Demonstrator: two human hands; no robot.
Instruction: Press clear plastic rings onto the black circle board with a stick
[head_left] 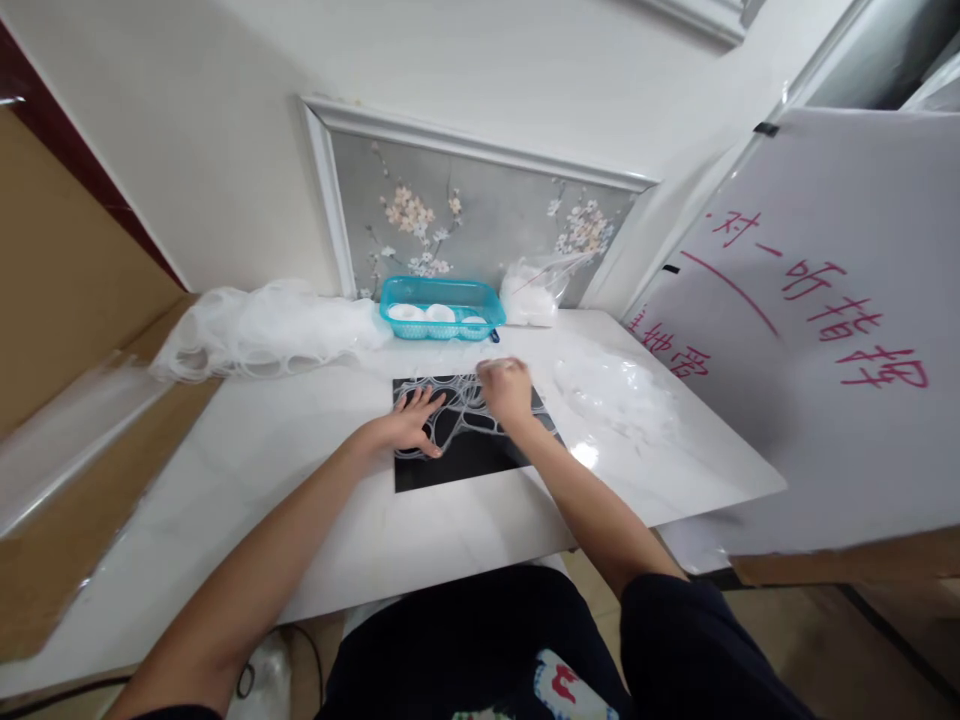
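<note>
A black mat [465, 455] lies on the white table, and over its upper part stretches a thin translucent sheet with cut-out holes [480, 421]. My left hand [415, 420] rests flat on the sheet's left side, fingers spread. At the mat's far edge, my right hand [506, 388] is closed, its fingers curled and a little blurred by motion. What those fingers hold, perhaps part of the sheet, is hidden.
Behind the mat stands a blue plastic basket [444, 292] with white round pieces in it. A clear bag [534, 292] sits beside it. Translucent cut-out sheets [262, 325] are heaped at the left, with clear scraps [622, 395] at the right. A lettered whiteboard [840, 420] borders the right.
</note>
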